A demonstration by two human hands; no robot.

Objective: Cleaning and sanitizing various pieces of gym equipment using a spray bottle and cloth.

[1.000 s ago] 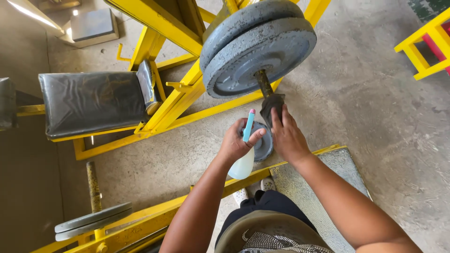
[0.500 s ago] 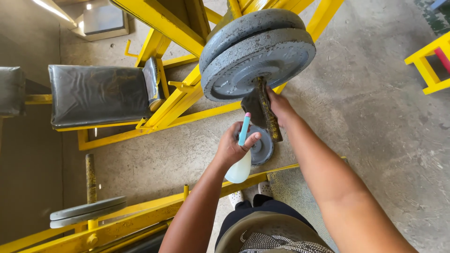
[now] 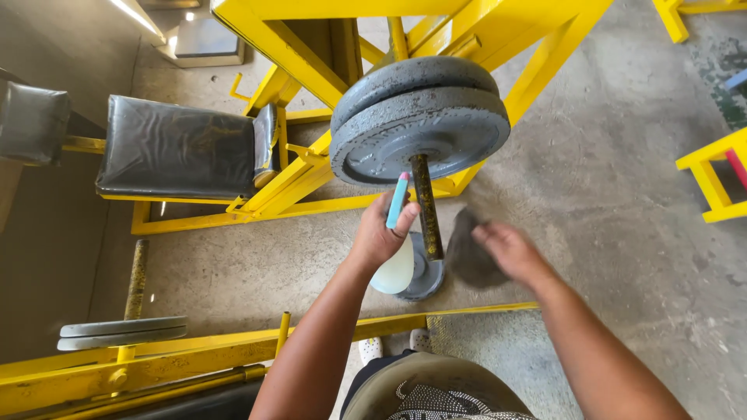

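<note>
Rusty steel bar (image 3: 426, 206) under the grey weight plates (image 3: 420, 132) runs toward me between my hands — left hand (image 3: 379, 233) clasping a translucent spray bottle (image 3: 394, 268), right hand (image 3: 506, 249) clutching a dark cloth (image 3: 467, 253) just beside it.

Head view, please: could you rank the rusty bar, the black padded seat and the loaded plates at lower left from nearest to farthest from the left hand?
From the left hand, which holds a spray bottle:
1. Rusty bar, just to its right.
2. Black padded seat, up and to the left.
3. Loaded plates at lower left, by the yellow frame.
</note>
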